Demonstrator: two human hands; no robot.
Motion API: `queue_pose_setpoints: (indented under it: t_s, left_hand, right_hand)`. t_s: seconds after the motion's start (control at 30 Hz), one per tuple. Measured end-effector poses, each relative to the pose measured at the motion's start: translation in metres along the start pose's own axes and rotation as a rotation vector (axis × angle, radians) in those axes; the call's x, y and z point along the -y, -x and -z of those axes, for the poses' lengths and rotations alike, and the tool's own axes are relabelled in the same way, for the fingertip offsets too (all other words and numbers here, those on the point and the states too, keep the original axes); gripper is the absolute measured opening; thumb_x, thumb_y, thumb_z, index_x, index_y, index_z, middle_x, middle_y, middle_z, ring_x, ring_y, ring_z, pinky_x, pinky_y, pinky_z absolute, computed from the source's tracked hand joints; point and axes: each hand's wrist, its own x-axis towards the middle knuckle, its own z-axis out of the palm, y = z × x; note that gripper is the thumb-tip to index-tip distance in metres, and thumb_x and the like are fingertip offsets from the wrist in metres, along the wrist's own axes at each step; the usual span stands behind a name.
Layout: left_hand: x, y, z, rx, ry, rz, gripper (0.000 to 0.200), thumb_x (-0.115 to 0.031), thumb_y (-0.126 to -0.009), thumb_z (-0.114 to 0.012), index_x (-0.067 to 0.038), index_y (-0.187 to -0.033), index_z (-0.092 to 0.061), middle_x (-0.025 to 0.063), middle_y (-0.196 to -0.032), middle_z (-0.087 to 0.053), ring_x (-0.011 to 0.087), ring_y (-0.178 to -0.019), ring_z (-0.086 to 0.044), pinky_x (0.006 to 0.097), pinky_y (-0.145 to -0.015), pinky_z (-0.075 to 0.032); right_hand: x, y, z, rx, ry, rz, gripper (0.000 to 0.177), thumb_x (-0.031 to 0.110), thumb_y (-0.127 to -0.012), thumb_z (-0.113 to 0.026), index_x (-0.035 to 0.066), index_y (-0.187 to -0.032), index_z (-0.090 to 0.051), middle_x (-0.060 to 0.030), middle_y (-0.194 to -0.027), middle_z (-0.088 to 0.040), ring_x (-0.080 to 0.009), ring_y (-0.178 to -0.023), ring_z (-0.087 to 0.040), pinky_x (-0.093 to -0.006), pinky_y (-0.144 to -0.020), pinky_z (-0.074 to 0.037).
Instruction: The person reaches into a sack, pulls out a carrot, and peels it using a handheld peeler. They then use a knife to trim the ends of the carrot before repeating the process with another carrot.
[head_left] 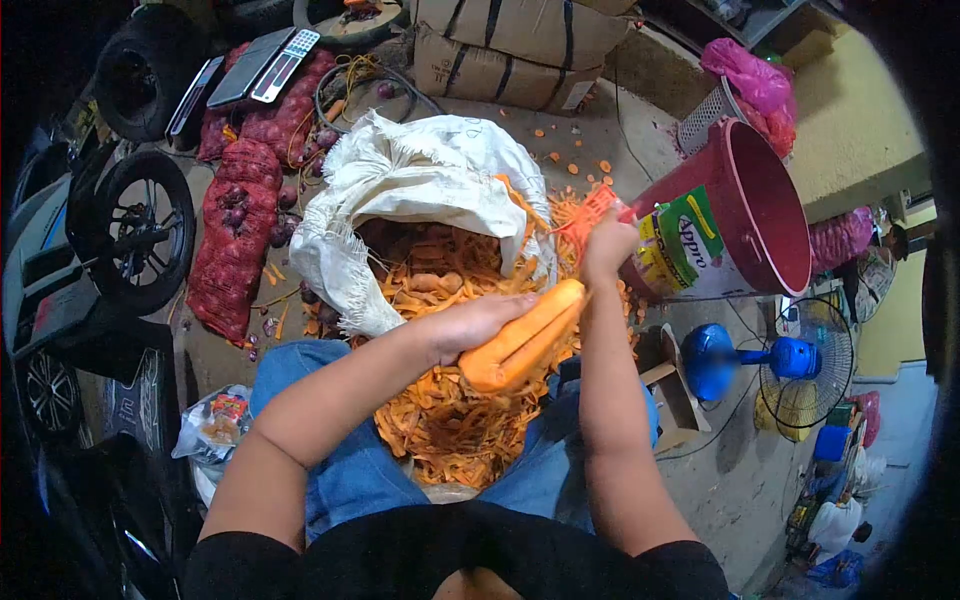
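A large peeled orange carrot (522, 338) lies in my left hand (478, 326), whose fingers are wrapped round its far side. My right hand (610, 245) is closed on a red peeler (590, 222), held beyond the carrot's upper end and apart from it. Orange peelings (450, 430) are heaped below the carrot, between my knees. Just ahead, a white woven sack (350, 240) stands with its mouth open, with carrots and more peelings inside.
A red bucket (775, 215) lies tilted at the right, near a blue fan (800, 360) and an open cardboard box (678, 405). Red net sacks of onions (238, 235) lie at the left beside a wheel (145, 220). Brown bales (500, 70) stand behind.
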Motion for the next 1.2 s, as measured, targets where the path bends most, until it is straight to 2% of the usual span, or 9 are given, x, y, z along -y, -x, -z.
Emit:
queue_pose_setpoints:
  t_s: [0.27,0.3,0.43,0.5,0.6,0.83,0.97,1.1,1.2]
  left_hand:
    - [-0.013,-0.011,0.044,-0.157,0.259,-0.074,0.040,-0.037,-0.084,-0.032,-0.005,-0.106,-0.042,0.0080,-0.088,-0.054,0.0158,-0.075,-0.055,0.0292,-0.065,-0.046]
    - [-0.011,-0.017,0.049,-0.218,0.247,-0.142,0.040,-0.037,-0.084,-0.032,-0.005,-0.106,-0.042,0.0077,-0.088,-0.054,0.0158,-0.075,-0.055,0.0293,-0.065,-0.046]
    - [-0.008,-0.027,0.062,-0.184,0.343,-0.178,0.040,-0.036,-0.085,-0.029,-0.005,-0.107,-0.042,0.0088,-0.093,-0.053,0.0164,-0.078,-0.055,0.0302,-0.068,-0.046]
    - [-0.010,-0.029,0.057,-0.178,0.472,-0.231,0.040,-0.034,-0.085,-0.027,-0.004,-0.107,-0.042,0.0102,-0.098,-0.052,0.0173,-0.083,-0.054,0.0315,-0.073,-0.045]
    - [-0.012,-0.026,0.048,-0.204,0.509,-0.226,0.039,-0.033,-0.086,-0.026,-0.003,-0.106,-0.042,0.0102,-0.098,-0.052,0.0180,-0.083,-0.054,0.0316,-0.075,-0.044]
    - [-0.007,-0.025,0.045,-0.175,0.207,-0.144,0.039,-0.033,-0.086,-0.025,-0.004,-0.106,-0.043,0.0073,-0.091,-0.054,0.0146,-0.077,-0.054,0.0282,-0.068,-0.045]
    - [-0.001,-0.009,0.015,-0.104,0.071,-0.019,0.035,-0.029,-0.087,-0.027,-0.006,-0.109,-0.042,0.0056,-0.091,-0.053,0.0121,-0.078,-0.053,0.0260,-0.069,-0.044]
    - [-0.014,0.010,-0.002,0.053,0.000,-0.019,0.034,-0.029,-0.086,-0.029,-0.007,-0.110,-0.041,0.0058,-0.101,-0.050,0.0125,-0.086,-0.051,0.0266,-0.075,-0.043]
    - [-0.010,-0.007,0.024,-0.137,0.241,-0.097,0.037,-0.032,-0.086,-0.029,-0.005,-0.106,-0.043,0.0068,-0.096,-0.052,0.0148,-0.083,-0.053,0.0276,-0.074,-0.043]
  right_hand:
    - [0.044,0.030,-0.001,0.181,-0.584,-0.222,0.022,0.019,-0.081,-0.044,0.002,-0.067,-0.047,0.0008,-0.058,-0.044,-0.0082,-0.049,-0.040,-0.0248,-0.047,-0.033]
    - [0.053,0.044,-0.005,0.150,-0.682,-0.091,0.021,0.019,-0.081,-0.044,0.002,-0.069,-0.048,0.0012,-0.059,-0.043,-0.0079,-0.051,-0.040,-0.0240,-0.049,-0.034]
    - [0.053,0.076,-0.006,0.406,-0.503,-0.261,0.020,0.019,-0.081,-0.044,0.001,-0.073,-0.049,-0.0009,-0.064,-0.046,-0.0081,-0.057,-0.041,-0.0241,-0.054,-0.036]
    - [0.049,0.090,-0.009,0.449,-0.353,0.067,0.021,0.019,-0.081,-0.044,0.000,-0.077,-0.049,-0.0023,-0.065,-0.047,-0.0088,-0.060,-0.042,-0.0242,-0.056,-0.036]
    - [0.056,0.104,-0.005,0.472,-0.317,0.158,0.022,0.020,-0.081,-0.044,-0.001,-0.076,-0.049,-0.0037,-0.065,-0.048,-0.0095,-0.060,-0.042,-0.0245,-0.056,-0.036]
    - [0.034,0.085,-0.011,0.346,-0.072,0.238,0.021,0.018,-0.080,-0.045,-0.001,-0.074,-0.051,-0.0098,-0.062,-0.052,-0.0158,-0.056,-0.047,-0.0290,-0.054,-0.038]
    - [0.029,0.027,-0.002,-0.030,0.034,0.103,0.027,0.020,-0.078,-0.047,-0.006,-0.072,-0.050,-0.0137,-0.066,-0.055,-0.0209,-0.057,-0.050,-0.0307,-0.056,-0.039]
    - [-0.013,-0.018,0.007,-0.131,0.078,0.008,0.028,0.022,-0.078,-0.048,-0.004,-0.069,-0.050,-0.0042,-0.059,-0.049,-0.0133,-0.053,-0.044,-0.0290,-0.052,-0.036]
    - [0.017,-0.002,0.008,-0.067,-0.073,-0.066,0.024,0.021,-0.079,-0.048,0.000,-0.067,-0.048,-0.0002,-0.059,-0.045,-0.0102,-0.054,-0.042,-0.0280,-0.051,-0.035]
